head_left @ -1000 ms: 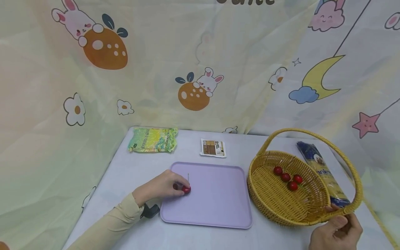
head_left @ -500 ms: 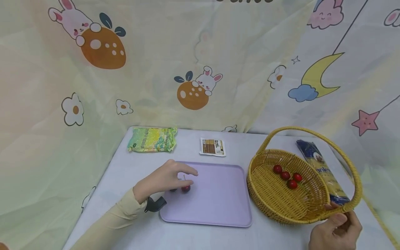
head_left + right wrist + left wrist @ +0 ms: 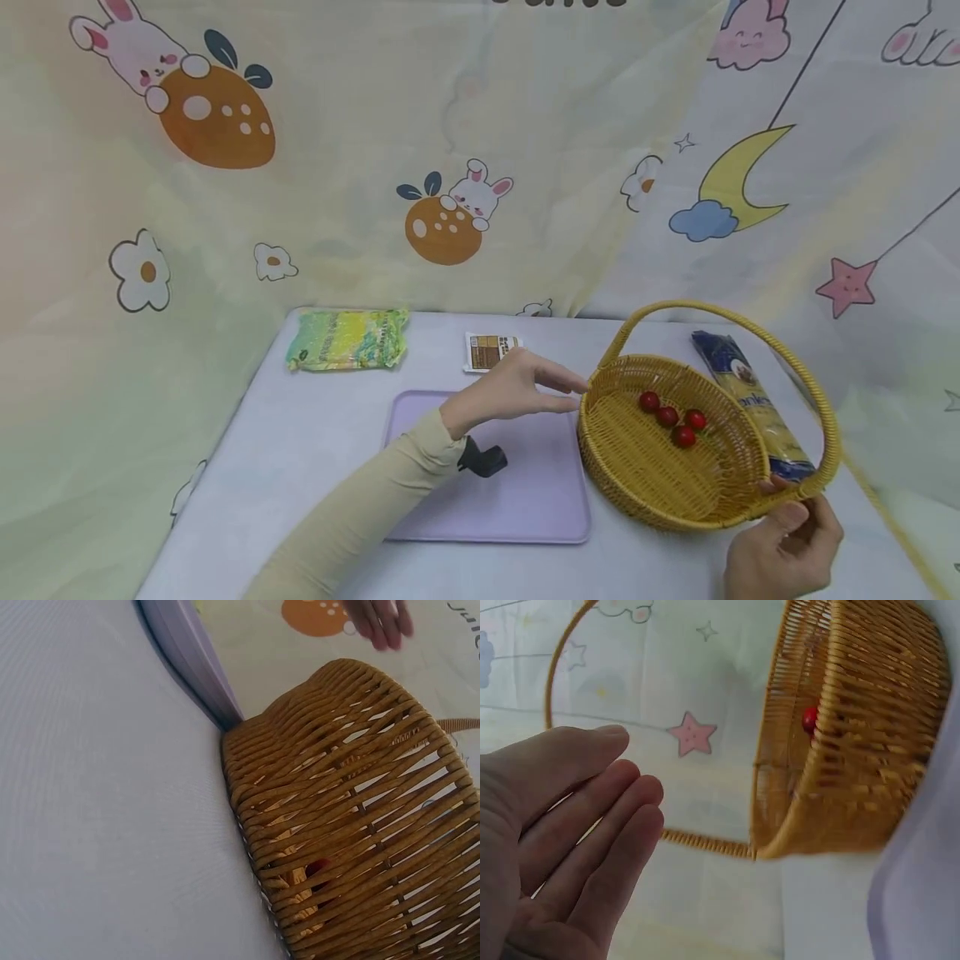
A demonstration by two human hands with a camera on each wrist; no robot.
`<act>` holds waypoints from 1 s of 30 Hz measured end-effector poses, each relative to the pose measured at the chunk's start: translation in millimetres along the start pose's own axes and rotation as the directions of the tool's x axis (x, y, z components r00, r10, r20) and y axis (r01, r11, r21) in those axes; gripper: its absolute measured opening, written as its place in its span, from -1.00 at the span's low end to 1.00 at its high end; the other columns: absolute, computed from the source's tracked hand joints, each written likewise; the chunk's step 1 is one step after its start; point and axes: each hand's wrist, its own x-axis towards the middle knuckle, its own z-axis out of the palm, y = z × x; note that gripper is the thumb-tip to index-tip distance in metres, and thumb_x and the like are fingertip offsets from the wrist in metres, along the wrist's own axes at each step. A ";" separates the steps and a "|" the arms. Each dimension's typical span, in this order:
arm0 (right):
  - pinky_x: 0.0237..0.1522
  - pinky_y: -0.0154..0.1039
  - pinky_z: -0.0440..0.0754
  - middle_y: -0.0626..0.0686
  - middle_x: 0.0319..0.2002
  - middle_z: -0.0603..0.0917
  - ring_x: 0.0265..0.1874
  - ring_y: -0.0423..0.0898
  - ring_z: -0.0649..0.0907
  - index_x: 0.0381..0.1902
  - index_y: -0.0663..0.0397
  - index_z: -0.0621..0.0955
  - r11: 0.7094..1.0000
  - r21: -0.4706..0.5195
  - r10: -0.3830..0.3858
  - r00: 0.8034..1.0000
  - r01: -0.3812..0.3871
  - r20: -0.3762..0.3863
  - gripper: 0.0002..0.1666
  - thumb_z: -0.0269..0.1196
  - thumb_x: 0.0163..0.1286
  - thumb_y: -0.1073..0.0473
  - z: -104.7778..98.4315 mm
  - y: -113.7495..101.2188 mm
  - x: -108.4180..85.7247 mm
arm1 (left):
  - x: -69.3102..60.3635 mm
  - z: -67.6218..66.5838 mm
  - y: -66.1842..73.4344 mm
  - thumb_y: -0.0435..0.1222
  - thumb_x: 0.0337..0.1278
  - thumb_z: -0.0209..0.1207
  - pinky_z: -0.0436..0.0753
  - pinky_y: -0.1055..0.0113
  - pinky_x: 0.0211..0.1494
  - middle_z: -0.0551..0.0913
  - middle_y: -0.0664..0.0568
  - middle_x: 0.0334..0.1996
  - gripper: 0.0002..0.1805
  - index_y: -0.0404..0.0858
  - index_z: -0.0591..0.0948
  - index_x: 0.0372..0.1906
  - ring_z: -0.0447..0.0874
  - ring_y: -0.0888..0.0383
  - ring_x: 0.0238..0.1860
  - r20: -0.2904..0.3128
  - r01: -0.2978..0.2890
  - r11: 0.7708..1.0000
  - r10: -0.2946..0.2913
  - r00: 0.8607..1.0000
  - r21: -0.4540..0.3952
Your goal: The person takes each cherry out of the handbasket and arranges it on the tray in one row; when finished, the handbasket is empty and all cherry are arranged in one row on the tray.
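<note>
My left hand point(image 3: 517, 387) is over the right part of the lilac tray point(image 3: 525, 508), beside the left rim of the wicker basket point(image 3: 645, 475). In the left wrist view, its fingers point(image 3: 641, 817) are loosely bent with nothing between them and the thumb. Several red cherries point(image 3: 667, 417) lie in the basket towards its back right. My right hand point(image 3: 783, 546) grips the basket's rim at the near foot of the handle. The left arm and sleeve cover much of the tray, and no cherries show on it now.
Behind the tray lie a green and yellow packet point(image 3: 347, 340) and a small white and brown packet point(image 3: 487, 352), partly behind the left hand. A blue and yellow pasta bag point(image 3: 757, 404) lies right of the basket. A printed cloth point(image 3: 337, 208) hangs behind the table.
My left hand has let go of a cherry on the tray, lifted, and moved right to the basket's rim. The right hand keeps its grip. The head view has shifted slightly right.
</note>
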 end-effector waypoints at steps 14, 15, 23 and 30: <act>-0.03 -0.48 0.54 -0.27 -0.09 0.64 -0.15 -0.36 0.66 0.26 0.27 0.57 0.998 0.017 -0.061 0.997 0.060 0.041 -0.55 0.01 0.69 0.06 -0.8 -7.2 -1.8 | 98.2 50.1 -9.9 -0.20 0.31 0.41 0.65 0.63 0.00 0.83 0.08 0.04 -0.66 -0.10 0.78 0.16 0.69 0.64 -0.15 0.076 0.042 0.999 -0.040 0.996 -0.026; -0.04 -0.48 0.55 -0.26 -0.09 0.64 -0.15 -0.35 0.67 0.26 0.28 0.56 0.998 0.019 -0.060 0.997 0.059 0.042 -0.55 0.01 0.69 0.06 -0.9 -6.7 -1.3 | 104.0 54.1 -11.3 -0.19 0.31 0.41 0.65 0.64 -0.01 0.83 0.09 0.04 -0.65 -0.09 0.77 0.16 0.69 0.63 -0.15 0.080 0.052 0.998 -0.051 0.995 -0.019; -0.03 -0.48 0.54 -0.27 -0.08 0.66 -0.15 -0.33 0.65 0.27 0.24 0.55 0.998 -0.011 -0.063 0.996 0.064 0.062 -0.58 -0.02 0.69 0.09 -2.2 -6.3 -0.9 | 138.3 84.5 -25.6 -0.15 0.34 0.39 0.59 0.67 -0.01 0.80 0.21 0.10 -0.60 -0.06 0.74 0.23 0.70 0.53 -0.06 0.176 0.105 0.989 -0.123 0.977 0.109; -0.05 -0.47 0.55 -0.16 -0.10 0.71 -0.19 -0.28 0.67 0.21 0.43 0.54 0.992 0.067 -0.108 0.993 0.104 0.053 -0.61 -0.01 0.69 0.21 -1.1 -14.4 -1.5 | 150.7 99.7 -32.2 -0.21 0.34 0.39 0.59 0.66 -0.01 0.78 0.19 0.12 -0.61 -0.08 0.73 0.24 0.73 0.41 0.03 0.219 0.119 0.983 -0.148 0.965 0.139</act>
